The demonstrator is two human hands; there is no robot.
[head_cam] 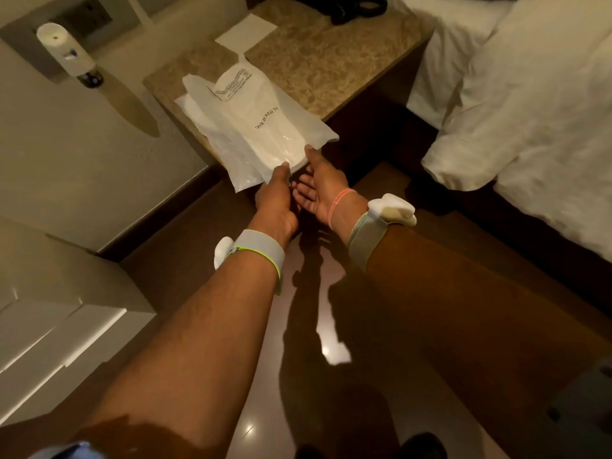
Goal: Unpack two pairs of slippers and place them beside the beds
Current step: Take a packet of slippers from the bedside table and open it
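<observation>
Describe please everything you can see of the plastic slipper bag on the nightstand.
The slipper bag is translucent white plastic, printed "SLIPPER BAG", with white slippers showing inside. It looks unopened. It lies flat on the marbled nightstand, its near end overhanging the edge. The left hand and the right hand touch that end.

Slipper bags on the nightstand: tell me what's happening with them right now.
A person reaches both bare hands to the slipper bags, which lie stacked on the stone-topped nightstand and hang over its near edge. The left hand pinches the overhanging plastic from above, while the right hand touches the same end, palm open. The bags look sealed, white slippers still inside. A bed stands to the right; no slippers are on the floor yet.
</observation>
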